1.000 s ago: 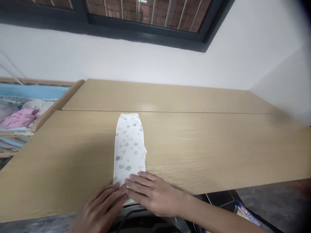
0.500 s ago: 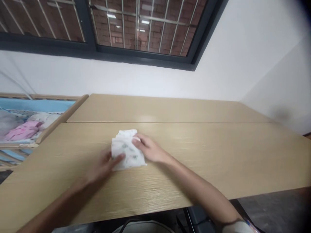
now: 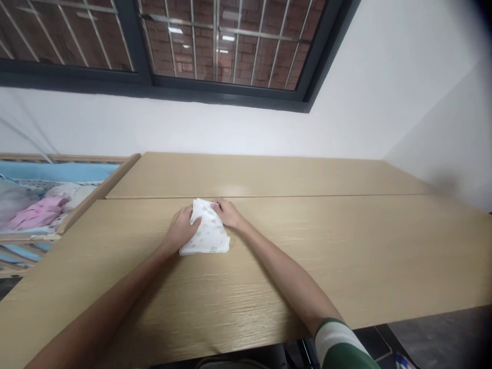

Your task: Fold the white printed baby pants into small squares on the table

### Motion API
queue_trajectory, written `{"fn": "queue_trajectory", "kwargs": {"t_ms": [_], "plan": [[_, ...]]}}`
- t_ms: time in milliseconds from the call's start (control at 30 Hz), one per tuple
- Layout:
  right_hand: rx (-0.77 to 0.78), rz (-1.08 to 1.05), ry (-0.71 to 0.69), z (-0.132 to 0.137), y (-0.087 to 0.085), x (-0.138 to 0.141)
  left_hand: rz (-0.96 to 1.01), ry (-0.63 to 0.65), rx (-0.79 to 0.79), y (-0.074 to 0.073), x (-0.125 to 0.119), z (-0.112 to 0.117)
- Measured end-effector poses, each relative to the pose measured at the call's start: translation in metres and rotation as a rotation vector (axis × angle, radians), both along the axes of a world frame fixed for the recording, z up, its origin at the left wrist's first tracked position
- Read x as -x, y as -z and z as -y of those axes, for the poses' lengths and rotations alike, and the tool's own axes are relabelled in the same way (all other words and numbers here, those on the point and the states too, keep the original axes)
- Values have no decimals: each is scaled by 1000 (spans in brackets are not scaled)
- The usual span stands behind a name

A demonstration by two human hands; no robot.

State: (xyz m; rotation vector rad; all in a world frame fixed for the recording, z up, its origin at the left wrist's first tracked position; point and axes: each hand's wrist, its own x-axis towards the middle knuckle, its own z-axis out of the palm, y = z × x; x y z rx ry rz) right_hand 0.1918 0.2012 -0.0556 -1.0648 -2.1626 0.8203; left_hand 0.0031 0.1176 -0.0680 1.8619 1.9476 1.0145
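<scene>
A small folded white cloth (image 3: 207, 234) with a scattered green print lies on the wooden tabletop (image 3: 292, 246). Its far end is narrower than its near edge. My left hand (image 3: 182, 230) grips the cloth's left side, the thumb on top and the fingers around the edge, partly hidden. At the far right corner, my right hand (image 3: 228, 213) pinches the cloth's edge; a thin white strip or fold shows at those fingertips.
To the left stands a wooden cot (image 3: 98, 201) with blue lining, holding a pink cloth (image 3: 38, 212) and white bedding. A white wall and a dark-framed window (image 3: 230, 92) with bars rise behind the table. A seam crosses the tabletop beyond my hands.
Both hands have moved slightly away from me on the cloth, the left one up along its side. The cloth's far end has narrowed, and its near edge sits a little farther off.
</scene>
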Motion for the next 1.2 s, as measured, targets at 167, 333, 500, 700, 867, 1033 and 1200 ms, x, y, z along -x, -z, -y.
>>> {"fn": "queue_trajectory", "kwargs": {"t_ms": [167, 333, 500, 700, 867, 1033, 1200], "plan": [[-19, -128, -4, 2, 12, 6, -49, -40, -4, 2, 4, -4], [-80, -138, -38, 4, 17, 7, -91, -67, 17, 3, 8, -3], [-140, -134, 36, 6, 17, 2, -84, -107, 17, 2, 10, 0], [24, -223, -25, 5, 20, 1, -71, -131, 9, -1, 10, 1], [48, -194, 12, 3, 19, 5, -79, -134, 23, 0, 9, 0], [37, -195, 44, 1, 20, 12, -85, -182, 32, 3, 10, -4], [-75, -171, 50, 2, 26, 12, -74, -193, 26, 7, 12, -6]]}}
